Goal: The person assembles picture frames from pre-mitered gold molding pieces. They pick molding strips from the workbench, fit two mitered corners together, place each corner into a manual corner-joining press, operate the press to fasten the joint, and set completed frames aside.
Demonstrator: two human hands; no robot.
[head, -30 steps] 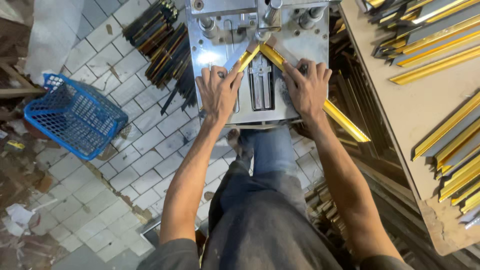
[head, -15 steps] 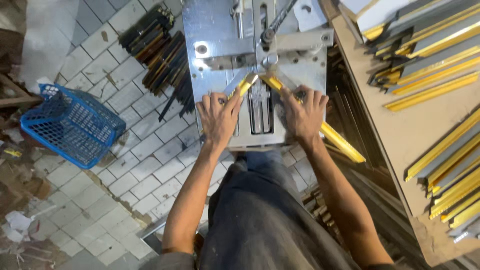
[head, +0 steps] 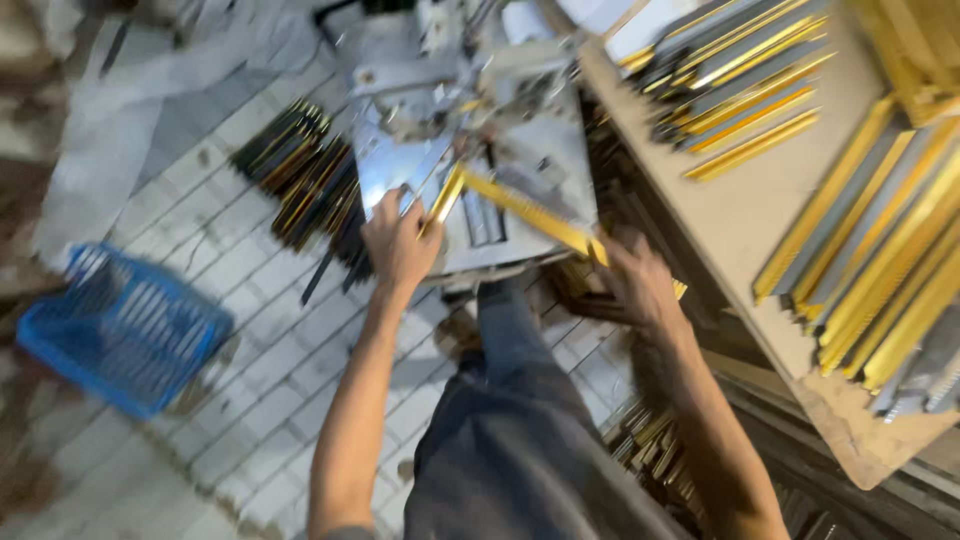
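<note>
The person's dark grey trousers point(head: 520, 450) fill the near, lower part of the view, above a floor of pale tiles point(head: 250, 330). The left hand point(head: 400, 245) is raised at the near left edge of the metal machine bed point(head: 400, 165); its grip is closed on the near end of a short gold moulding strip point(head: 445, 195), which lies tilted on the bed. The right hand point(head: 635, 280) sits off the near right corner of the bed; its grip is closed around the near end of a long gold moulding strip point(head: 530, 210), which runs diagonally up the bed toward the short strip. The two strips come together near the middle of the bed; whether they touch cannot be told because of motion blur. A blue plastic basket point(head: 120, 330) stands on the floor well to the left. A bundle of dark strips point(head: 305, 185) lies on the floor just beside the left edge of the machine. At right, a wooden table point(head: 740, 220) carries gold and grey mouldings point(head: 870, 250) along its right edge and a further stack of gold and grey mouldings point(head: 730, 85) near its far left corner.
</note>
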